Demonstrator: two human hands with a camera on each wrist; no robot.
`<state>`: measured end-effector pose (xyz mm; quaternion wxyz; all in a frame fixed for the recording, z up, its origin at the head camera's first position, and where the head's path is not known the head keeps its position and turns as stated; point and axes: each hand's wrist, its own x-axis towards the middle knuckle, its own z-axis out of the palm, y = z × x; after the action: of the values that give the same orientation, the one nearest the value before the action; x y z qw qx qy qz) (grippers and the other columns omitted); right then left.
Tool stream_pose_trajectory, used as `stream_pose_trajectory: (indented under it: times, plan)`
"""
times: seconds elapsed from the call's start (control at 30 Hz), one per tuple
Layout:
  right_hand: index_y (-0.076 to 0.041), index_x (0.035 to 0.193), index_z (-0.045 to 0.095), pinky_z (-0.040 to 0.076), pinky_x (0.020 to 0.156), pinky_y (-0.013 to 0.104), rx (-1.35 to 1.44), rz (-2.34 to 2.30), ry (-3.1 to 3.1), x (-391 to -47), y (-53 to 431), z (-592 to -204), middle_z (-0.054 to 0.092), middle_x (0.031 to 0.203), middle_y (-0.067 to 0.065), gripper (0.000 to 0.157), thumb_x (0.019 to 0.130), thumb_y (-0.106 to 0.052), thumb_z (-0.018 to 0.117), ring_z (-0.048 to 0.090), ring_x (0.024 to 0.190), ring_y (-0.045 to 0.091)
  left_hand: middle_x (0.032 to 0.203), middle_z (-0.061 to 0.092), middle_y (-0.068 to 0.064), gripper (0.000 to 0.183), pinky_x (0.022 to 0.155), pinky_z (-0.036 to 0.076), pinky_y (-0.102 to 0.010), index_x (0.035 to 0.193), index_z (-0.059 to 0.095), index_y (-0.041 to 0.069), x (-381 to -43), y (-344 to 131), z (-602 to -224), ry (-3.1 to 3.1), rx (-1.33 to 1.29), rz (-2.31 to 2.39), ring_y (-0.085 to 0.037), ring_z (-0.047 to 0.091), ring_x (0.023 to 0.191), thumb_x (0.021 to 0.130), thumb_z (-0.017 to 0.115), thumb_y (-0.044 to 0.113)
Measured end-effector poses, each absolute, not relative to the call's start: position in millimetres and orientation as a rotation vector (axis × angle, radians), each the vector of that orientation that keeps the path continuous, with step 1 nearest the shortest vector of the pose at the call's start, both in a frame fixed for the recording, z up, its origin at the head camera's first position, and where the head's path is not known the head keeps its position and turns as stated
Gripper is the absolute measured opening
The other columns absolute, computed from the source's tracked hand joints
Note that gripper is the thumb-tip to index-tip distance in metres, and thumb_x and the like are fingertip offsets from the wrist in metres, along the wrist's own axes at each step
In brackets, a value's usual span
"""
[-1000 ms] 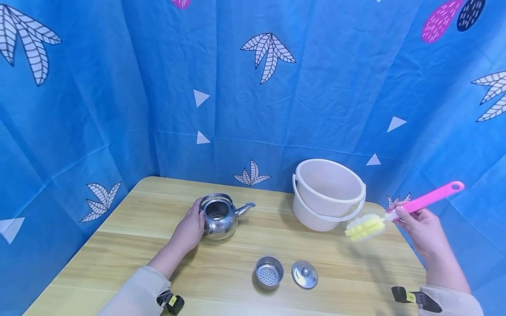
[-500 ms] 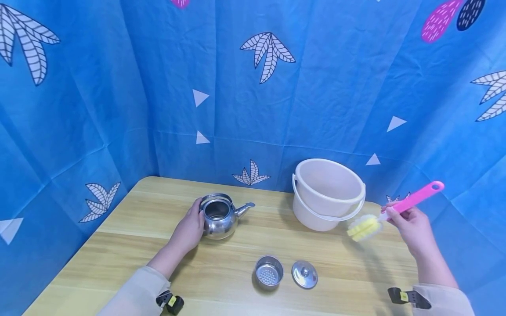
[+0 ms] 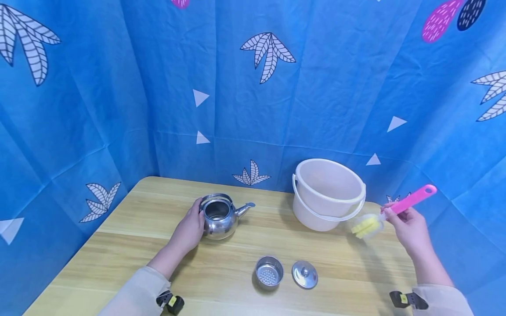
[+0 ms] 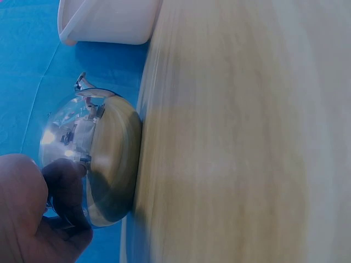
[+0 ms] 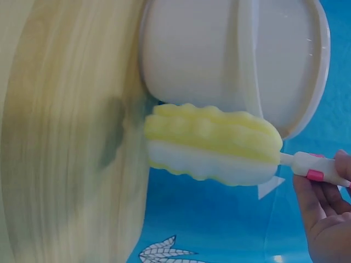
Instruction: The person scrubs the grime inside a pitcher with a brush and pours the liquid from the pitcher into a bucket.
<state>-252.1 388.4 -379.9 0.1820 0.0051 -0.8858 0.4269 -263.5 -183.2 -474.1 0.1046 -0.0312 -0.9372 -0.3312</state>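
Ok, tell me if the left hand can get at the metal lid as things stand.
Probably not right away: the left hand holds the kettle, and the strainer cup sits between that hand and the metal lid. Nothing covers the lid, so a freed hand could likely take it.

Head view, clock from centre. Kettle [image 3: 221,228]: 1, 7 o'clock. Bucket [image 3: 322,202]: 1, 4 o'clock. Brush [image 3: 415,197]: 1, between 3 and 4. Strainer cup [image 3: 269,275]: 1, near 6. Metal lid [image 3: 305,275]: 1, 5 o'clock. Hands: 2; left hand [image 3: 189,230] between 7 and 8, right hand [image 3: 411,228] at 4. Black wrist devices [image 3: 171,303]: 2, at 7 and 4. Table [image 3: 221,274]: 1, at 6.
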Motion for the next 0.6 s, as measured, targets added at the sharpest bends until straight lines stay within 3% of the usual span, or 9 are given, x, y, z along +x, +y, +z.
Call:
stream_pose_trajectory:
  times: [0.17, 0.3, 0.37, 0.43, 0.5, 0.6]
  plan:
    - [0.001, 0.123, 0.063, 0.046, 0.074, 0.004, 0.019, 1.085, -2.496, -257.0, 387.2, -383.8, 0.063, 0.105, -0.021, 0.038, 0.102, -0.030, 0.059, 0.051, 0.092, -0.018, 0.153, 0.035, -0.032, 0.055, 0.113, 0.035, -0.057, 0.156, 0.017, -0.005, -263.2, -183.7, -474.5, -2.769, -0.093, -0.971, -0.046, 0.039, 0.138, 0.110, 0.029, 0.022]
    - [0.004, 0.120, 0.064, 0.043, 0.075, 0.001, 0.065, 1.026, -2.468, -259.1, 385.3, -387.6, 0.070, 0.115, 0.008, 0.034, 0.102, -0.025, 0.059, 0.047, 0.092, -0.021, 0.153, 0.035, -0.032, 0.055, 0.113, 0.035, -0.057, 0.156, 0.017, -0.004, -263.3, -183.7, -474.9, -2.770, -0.093, -0.973, -0.045, 0.039, 0.138, 0.110, 0.029, 0.022]
    - [0.004, 0.120, 0.065, 0.042, 0.074, 0.000, 0.077, 0.999, -2.467, -259.5, 384.7, -388.7, 0.066, 0.123, 0.024, 0.033, 0.102, -0.024, 0.059, 0.045, 0.092, -0.023, 0.153, 0.035, -0.032, 0.055, 0.113, 0.035, -0.057, 0.156, 0.017, -0.004, -263.5, -183.5, -475.1, -2.772, -0.093, -0.971, -0.045, 0.039, 0.138, 0.110, 0.029, 0.022]
    - [0.003, 0.119, 0.065, 0.041, 0.071, 0.000, 0.073, 0.962, -2.479, -259.3, 384.4, -389.6, 0.062, 0.127, 0.030, 0.032, 0.103, -0.024, 0.059, 0.046, 0.091, -0.020, 0.153, 0.035, -0.032, 0.055, 0.113, 0.035, -0.057, 0.156, 0.017, -0.004, -263.7, -183.6, -475.3, -2.774, -0.092, -0.970, -0.045, 0.039, 0.138, 0.110, 0.029, 0.023]
    - [0.002, 0.119, 0.066, 0.044, 0.069, 0.003, 0.055, 0.924, -2.494, -259.6, 384.3, -390.8, 0.062, 0.127, 0.030, 0.032, 0.103, -0.025, 0.059, 0.058, 0.095, -0.007, 0.153, 0.035, -0.032, 0.055, 0.113, 0.035, -0.057, 0.156, 0.017, -0.004, -263.7, -183.6, -475.4, -2.774, -0.092, -0.968, -0.045, 0.039, 0.138, 0.110, 0.029, 0.023]
    - [0.000, 0.122, 0.065, 0.057, 0.075, 0.024, 0.005, 0.888, -2.535, -259.6, 384.4, -394.0, 0.063, 0.125, 0.030, 0.035, 0.103, -0.028, 0.057, 0.067, 0.104, 0.027, 0.152, 0.036, -0.033, 0.055, 0.113, 0.035, -0.057, 0.156, 0.018, -0.004, -263.3, -183.6, -475.3, -2.770, -0.099, -0.965, -0.046, 0.040, 0.138, 0.110, 0.029, 0.023]
